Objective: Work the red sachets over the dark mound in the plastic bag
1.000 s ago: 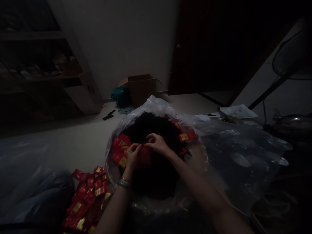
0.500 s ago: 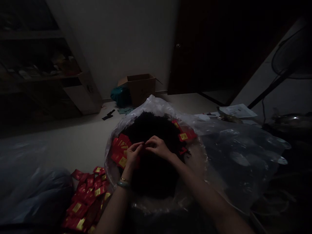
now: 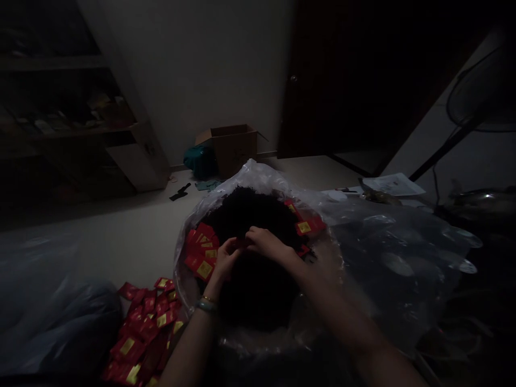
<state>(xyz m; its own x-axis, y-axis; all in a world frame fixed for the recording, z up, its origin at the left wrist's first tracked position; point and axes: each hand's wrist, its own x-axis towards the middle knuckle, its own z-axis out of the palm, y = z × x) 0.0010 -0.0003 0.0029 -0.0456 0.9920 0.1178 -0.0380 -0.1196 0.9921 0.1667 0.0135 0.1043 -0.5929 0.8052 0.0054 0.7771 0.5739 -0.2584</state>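
Note:
A clear plastic bag (image 3: 258, 174) lies open before me, filled with a dark loose heap (image 3: 250, 212). Red packets with gold labels (image 3: 200, 247) lie inside it on the left, and a few more red packets (image 3: 305, 226) on the right. My left hand (image 3: 226, 259) and my right hand (image 3: 266, 242) meet above the heap. Both pinch a small red packet (image 3: 242, 243) between their fingertips. A bracelet sits on my left wrist.
A pile of red packets (image 3: 143, 330) lies on the floor at lower left beside a dark plastic bag (image 3: 48, 317). A cardboard box (image 3: 231, 142), a shelf (image 3: 72, 123), a dark door (image 3: 342, 80), papers (image 3: 393, 184) and a standing fan (image 3: 479, 91) stand around. More clear plastic (image 3: 403, 252) spreads to the right.
The red packet, seen larger under my fingers a second ago, is now mostly hidden between both hands. My hands have drawn closer together; the view shifted slightly.

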